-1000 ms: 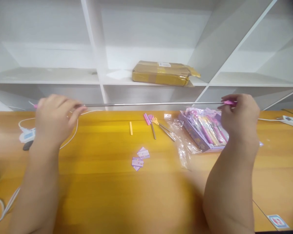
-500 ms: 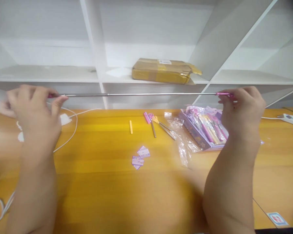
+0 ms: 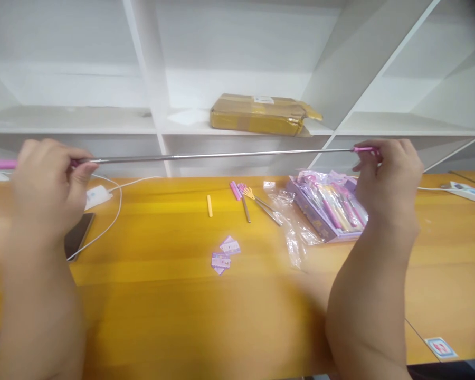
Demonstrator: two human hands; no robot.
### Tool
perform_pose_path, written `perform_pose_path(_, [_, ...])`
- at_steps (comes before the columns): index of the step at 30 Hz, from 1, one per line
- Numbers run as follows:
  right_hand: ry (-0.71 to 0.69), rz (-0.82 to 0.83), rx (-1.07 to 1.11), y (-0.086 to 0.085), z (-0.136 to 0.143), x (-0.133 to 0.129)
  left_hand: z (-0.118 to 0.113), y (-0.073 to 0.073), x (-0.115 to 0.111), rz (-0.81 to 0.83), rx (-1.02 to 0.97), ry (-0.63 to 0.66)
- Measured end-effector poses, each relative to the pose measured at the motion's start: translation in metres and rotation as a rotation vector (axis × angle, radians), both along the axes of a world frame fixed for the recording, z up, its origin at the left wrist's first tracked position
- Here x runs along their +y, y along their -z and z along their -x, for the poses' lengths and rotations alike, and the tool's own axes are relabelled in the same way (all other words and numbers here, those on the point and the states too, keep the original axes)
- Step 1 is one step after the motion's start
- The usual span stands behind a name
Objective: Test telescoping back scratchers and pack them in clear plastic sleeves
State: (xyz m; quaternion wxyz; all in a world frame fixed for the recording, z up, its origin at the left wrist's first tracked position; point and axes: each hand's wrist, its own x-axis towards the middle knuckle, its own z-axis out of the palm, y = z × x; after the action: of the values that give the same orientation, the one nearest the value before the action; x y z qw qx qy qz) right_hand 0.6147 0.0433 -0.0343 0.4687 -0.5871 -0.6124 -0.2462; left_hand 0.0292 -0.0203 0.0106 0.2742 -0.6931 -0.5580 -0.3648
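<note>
A long thin metal rod (image 3: pixel 221 154) spans level between my hands, above the back of the table. My left hand (image 3: pixel 51 184) is closed on its thicker left end, where a pink handle (image 3: pixel 5 164) sticks out to the left. At the other end, my right hand (image 3: pixel 391 179) pinches the small pink tip. Below, on the table, lie a pink tube (image 3: pixel 235 190), a yellow strip (image 3: pixel 209 206), an orange claw-shaped piece on a metal rod (image 3: pixel 250 193), a pink one beside it, and small purple cards (image 3: pixel 220 260).
A purple box (image 3: pixel 314 214) of wrapped pink and yellow items sits at right, beside clear plastic wrappers (image 3: pixel 295 232). A taped parcel (image 3: pixel 257 115) rests on the white shelf. A phone (image 3: pixel 78 235), white charger (image 3: pixel 98 196) and cable lie at left; a power strip (image 3: pixel 471 192) at far right.
My left hand has moved a little left and lower, and the pink handle now shows beyond it. More of the phone is in view. My right hand still holds the tip.
</note>
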Motion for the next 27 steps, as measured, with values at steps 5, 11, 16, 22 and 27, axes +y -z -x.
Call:
perform_pose_path(5, [-0.047,-0.015,0.039,0.001,0.004,0.0,0.001,0.001,-0.001,-0.012,0.002,0.007])
perform_pose_path(11, [-0.091,-0.053,-0.058,-0.002,0.006,0.0,0.005,-0.001,0.0,-0.066,0.027,0.061])
perform_pose_path(16, [-0.255,-0.069,-0.099,-0.007,0.069,-0.01,-0.043,0.025,0.011,0.029,0.006,0.156])
perform_pose_path(22, [-0.341,0.231,-0.379,0.009,0.183,-0.033,-0.123,0.085,0.023,0.326,-0.223,0.284])
perform_pose_path(27, [-0.416,0.327,-0.428,0.016,0.211,-0.045,-0.135,0.073,0.004,0.307,-0.176,0.268])
